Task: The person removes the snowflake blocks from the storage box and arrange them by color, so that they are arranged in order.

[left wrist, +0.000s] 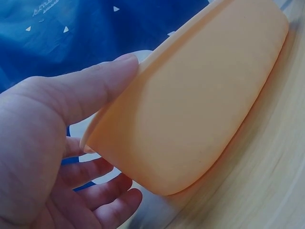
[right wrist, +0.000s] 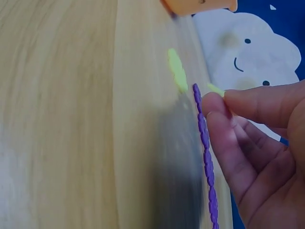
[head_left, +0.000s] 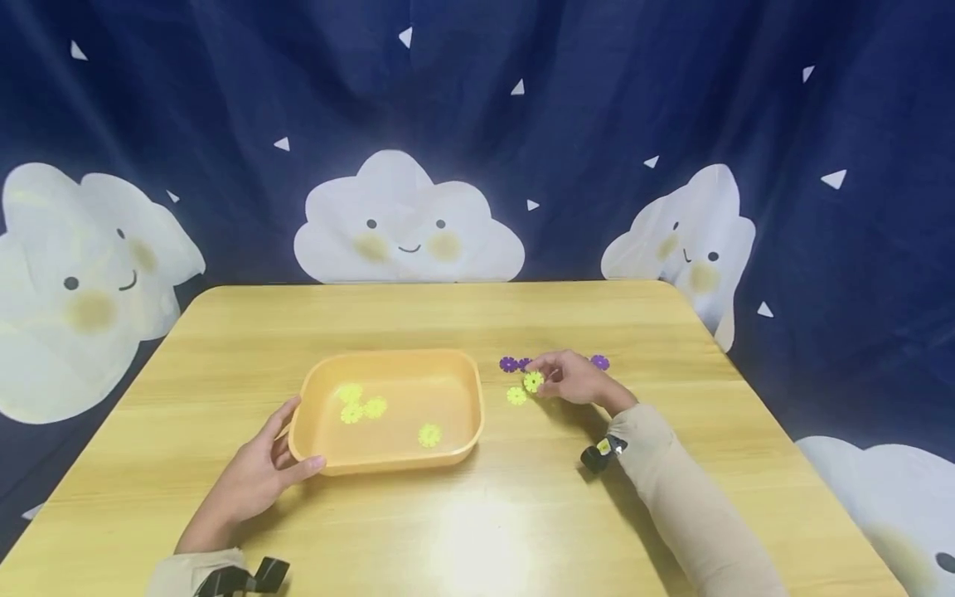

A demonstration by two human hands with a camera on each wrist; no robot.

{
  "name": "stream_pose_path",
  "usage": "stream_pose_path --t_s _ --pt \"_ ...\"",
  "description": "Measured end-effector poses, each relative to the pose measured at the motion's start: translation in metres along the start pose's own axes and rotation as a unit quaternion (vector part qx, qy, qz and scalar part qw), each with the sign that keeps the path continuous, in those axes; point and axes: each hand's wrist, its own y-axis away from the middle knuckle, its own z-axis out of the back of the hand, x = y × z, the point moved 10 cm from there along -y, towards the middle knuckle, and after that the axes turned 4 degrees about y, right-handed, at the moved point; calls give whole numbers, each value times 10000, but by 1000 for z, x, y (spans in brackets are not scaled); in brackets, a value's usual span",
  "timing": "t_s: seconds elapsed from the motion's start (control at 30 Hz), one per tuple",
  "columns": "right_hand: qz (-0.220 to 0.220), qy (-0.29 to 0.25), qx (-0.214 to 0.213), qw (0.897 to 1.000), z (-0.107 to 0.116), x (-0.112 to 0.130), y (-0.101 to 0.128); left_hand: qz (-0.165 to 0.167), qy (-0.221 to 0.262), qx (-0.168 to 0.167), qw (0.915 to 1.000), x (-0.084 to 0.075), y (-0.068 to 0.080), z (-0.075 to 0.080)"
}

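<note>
While steadying the orange tray (head_left: 388,454) at its near-left corner, with thumb along the front wall and fingers spread against the side, rests the left hand (head_left: 257,478) on the wooden table (head_left: 224,348); grasping loosely rather than clenched, as the left wrist view confirms with the thumb laid over the rim and the fingers below it. Inside the tray, three yellow flower discs (head_left: 373,407): two close together toward the far left, a third alone near the front right. To the right of the tray, just past its far-right corner, pinches the right hand (head_left: 578,380) a yellow flower disc (head_left: 533,381) between thumb and fingertip, held at or barely above the tabletop; cannot tell which. Beside it, flat on the wood and slightly nearer, another yellow disc (head_left: 516,395). Behind the fingers, a short row of purple flower discs (head_left: 509,363), partly hidden by the hand, with one more purple disc (head_left: 600,361) showing past the knuckles. Behind the table, a dark blue curtain (head_left: 597,124) printed with smiling white clouds.
</note>
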Motion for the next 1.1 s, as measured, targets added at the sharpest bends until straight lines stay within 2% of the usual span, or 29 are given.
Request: stream_pose_path --t_s 0.13,0.37,0.57,0.83,1.1 --pt "163 207 213 9994 -6 0 3 12 -14 -32 10000 3 5 0" --pt "207 470 273 9983 -5 -2 3 -72 20 -21 10000 -2 1 0" --pt "495 739 378 9953 -8 0 4 -45 -52 -24 10000 -2 1 1" --pt "506 547 624 9953 -11 -2 5 -69 -95 -37 9999 -3 -2 2" --pt "171 368 714 9966 -12 -9 5 -62 52 -15 10000 -1 -2 0"
